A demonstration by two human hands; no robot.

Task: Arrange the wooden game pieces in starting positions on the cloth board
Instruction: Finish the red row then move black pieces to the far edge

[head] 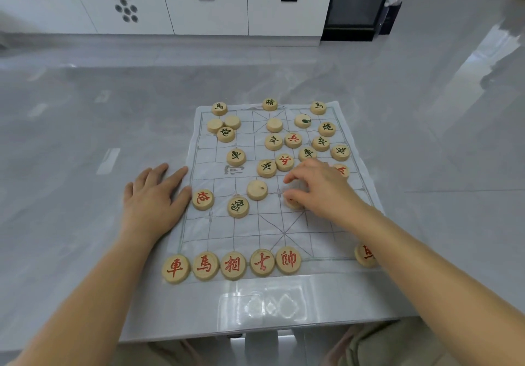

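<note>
Fingers (287, 179) of the right hand (321, 186) curl with the thumb round a disc (292, 203), pinching it on the board (255, 232) just right of centre; its face is hidden. Left hand (153, 195) lies flat, fingers straight and slightly spread, on the board's left edge, pinning the cloth to the worktop (85, 138). Near row (231, 265): five red discs side by side from the left corner; a sixth red disc (365, 255) sits apart near the right corner. Other pieces (284, 149) lie scattered over the middle and far half, several face down. Judged step: carry the pinched disc to its starting point. Lift it clear rather than slide it, so that neighbours and cloth are not dragged. Read its character before choosing the point, and press with the left hand throughout.
</note>
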